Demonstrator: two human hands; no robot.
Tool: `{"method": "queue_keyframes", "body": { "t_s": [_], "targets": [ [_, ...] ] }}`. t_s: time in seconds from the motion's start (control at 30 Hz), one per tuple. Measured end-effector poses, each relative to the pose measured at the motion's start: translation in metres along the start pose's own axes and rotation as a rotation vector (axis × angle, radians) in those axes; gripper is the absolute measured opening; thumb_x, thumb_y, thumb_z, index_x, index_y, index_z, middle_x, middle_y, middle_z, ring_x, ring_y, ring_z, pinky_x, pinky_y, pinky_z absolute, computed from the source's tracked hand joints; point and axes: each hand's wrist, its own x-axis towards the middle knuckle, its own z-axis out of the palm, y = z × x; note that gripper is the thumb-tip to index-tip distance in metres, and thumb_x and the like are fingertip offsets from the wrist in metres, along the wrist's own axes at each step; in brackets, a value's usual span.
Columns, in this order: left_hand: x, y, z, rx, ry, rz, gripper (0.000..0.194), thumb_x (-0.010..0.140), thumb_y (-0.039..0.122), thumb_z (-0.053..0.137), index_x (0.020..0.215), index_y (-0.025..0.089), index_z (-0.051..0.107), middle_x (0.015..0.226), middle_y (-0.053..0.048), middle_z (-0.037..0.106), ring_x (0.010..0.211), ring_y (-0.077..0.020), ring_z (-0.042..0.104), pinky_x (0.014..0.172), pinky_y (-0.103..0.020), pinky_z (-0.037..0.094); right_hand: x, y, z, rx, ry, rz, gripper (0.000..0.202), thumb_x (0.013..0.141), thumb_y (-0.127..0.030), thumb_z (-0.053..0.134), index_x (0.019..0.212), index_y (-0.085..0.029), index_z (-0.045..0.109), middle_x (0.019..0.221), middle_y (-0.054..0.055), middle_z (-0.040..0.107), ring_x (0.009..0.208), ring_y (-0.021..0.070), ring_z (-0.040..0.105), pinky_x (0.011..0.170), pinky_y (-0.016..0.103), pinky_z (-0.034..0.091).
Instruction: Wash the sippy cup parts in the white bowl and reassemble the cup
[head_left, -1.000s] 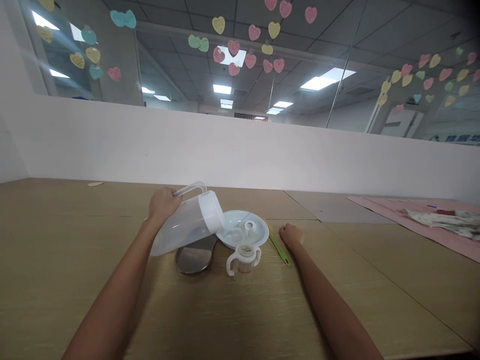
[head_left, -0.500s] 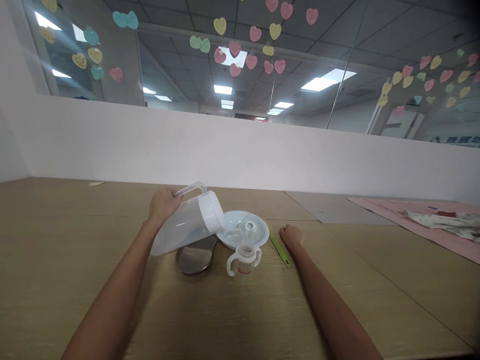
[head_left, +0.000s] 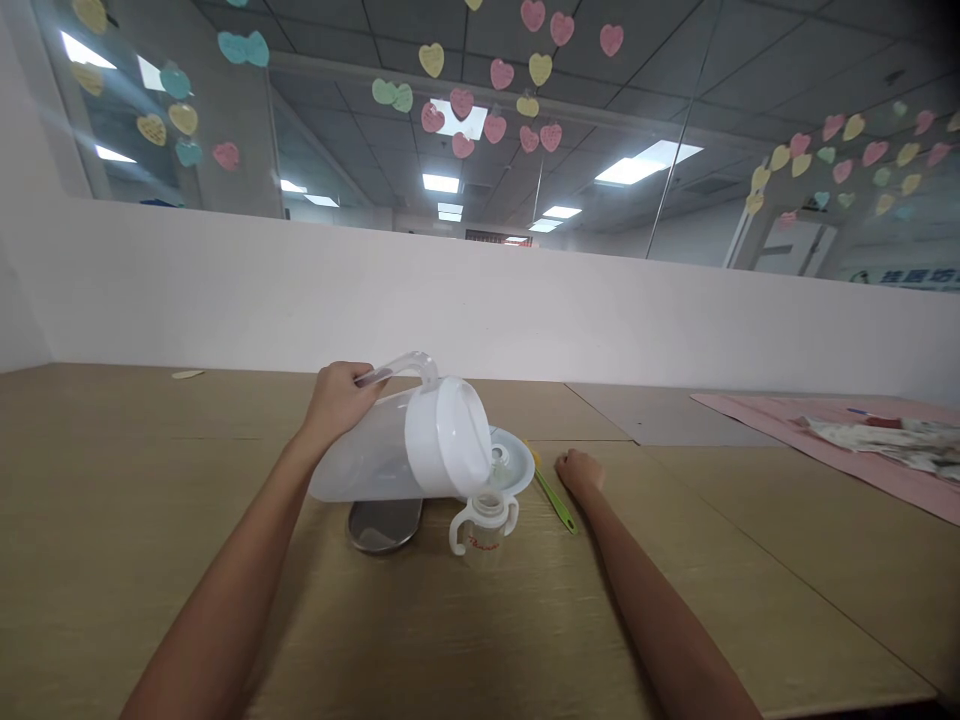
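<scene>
My left hand [head_left: 341, 403] is wrapped round the handle of a translucent pitcher [head_left: 375, 455] with a white lid. The pitcher lies tilted nearly level, its lid end just above and left of the mouth of a clear bottle [head_left: 485, 538] with two white handles. Behind the bottle is a pale plate [head_left: 523, 470] holding a white cap [head_left: 498, 456], partly hidden by the pitcher. A grey metal dish [head_left: 382, 527] shows under the pitcher. My right hand [head_left: 581, 470] rests curled on the table, right of a green-handled brush [head_left: 559, 503]; whether it holds anything is hidden.
At the right lies a pink cloth [head_left: 739, 415] with a crumpled white cloth [head_left: 877, 440] on it. A small pale oval piece [head_left: 187, 375] is at the back left. A white wall [head_left: 480, 310] borders the table's far side.
My left hand has moved the pitcher to the right and tipped it nearer level, bringing its lid close to the bottle's mouth and over part of the plate. My right hand stays in place.
</scene>
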Motion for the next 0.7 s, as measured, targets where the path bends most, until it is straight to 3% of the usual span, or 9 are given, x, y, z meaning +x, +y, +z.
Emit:
{"method": "queue_keyframes", "body": {
  "t_s": [0.23, 0.7],
  "targets": [
    [-0.0075, 0.0124, -0.0012, 0.18, 0.034, 0.182, 0.027, 0.067, 0.026, 0.048, 0.044, 0.017, 0.037, 0.045, 0.004, 0.03, 0.05, -0.0097, 0.033, 0.049, -0.025, 0.02, 0.0015, 0.0003, 0.0008, 0.0, -0.004, -0.001, 0.035, 0.088, -0.026, 0.037, 0.102, -0.01, 0.065, 0.101, 0.02, 0.064, 0.094, 0.0266, 0.063, 0.073, 0.033, 0.048],
    [-0.0066, 0.0125, -0.0004, 0.217, 0.023, 0.182, 0.021, 0.065, 0.021, 0.047, 0.045, 0.017, 0.043, 0.046, 0.003, 0.033, 0.051, -0.0108, 0.035, 0.051, -0.025, 0.022, -0.0022, -0.0018, -0.0037, -0.007, -0.016, 0.005, 0.036, 0.089, -0.026, 0.036, 0.103, -0.009, 0.065, 0.103, 0.02, 0.064, 0.094, 0.0269, 0.063, 0.074, 0.032, 0.048]
  ]
}}
